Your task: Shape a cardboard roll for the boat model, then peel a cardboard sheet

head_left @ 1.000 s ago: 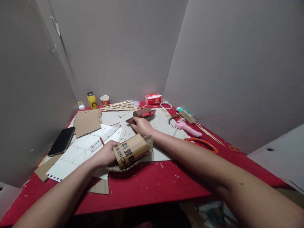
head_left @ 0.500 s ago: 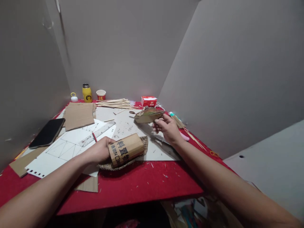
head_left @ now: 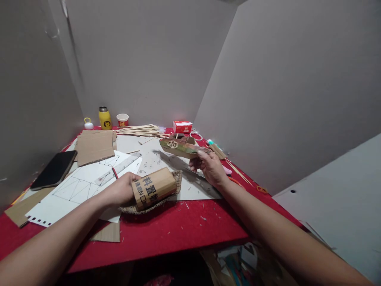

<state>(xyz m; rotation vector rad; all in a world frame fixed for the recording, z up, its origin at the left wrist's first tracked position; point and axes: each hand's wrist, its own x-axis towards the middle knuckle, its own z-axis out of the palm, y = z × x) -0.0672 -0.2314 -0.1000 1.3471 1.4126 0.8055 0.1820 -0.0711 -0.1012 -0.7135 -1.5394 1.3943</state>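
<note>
My left hand [head_left: 121, 190] is closed around one end of a rolled cardboard tube [head_left: 154, 188] printed with black characters. The tube rests on a piece of corrugated card [head_left: 175, 186] near the front of the red table [head_left: 178, 230]. My right hand [head_left: 209, 166] holds up a flat green-and-brown cardboard piece [head_left: 182, 146] with small rings on its end, lifted above the white sheet [head_left: 166, 163].
A black phone [head_left: 54, 169] lies at the left by a brown cardboard sheet [head_left: 95, 147], a drawn paper [head_left: 80, 184] and a ruler [head_left: 122, 166]. At the back stand a yellow bottle [head_left: 104, 118], a red cup [head_left: 122, 119], wooden sticks [head_left: 139, 130] and a red box [head_left: 182, 126]. Grey walls close in.
My right hand took the cardboard piece from the far part of the table, lifted it and drew it toward me and to the right. My left hand kept hold of the tube.
</note>
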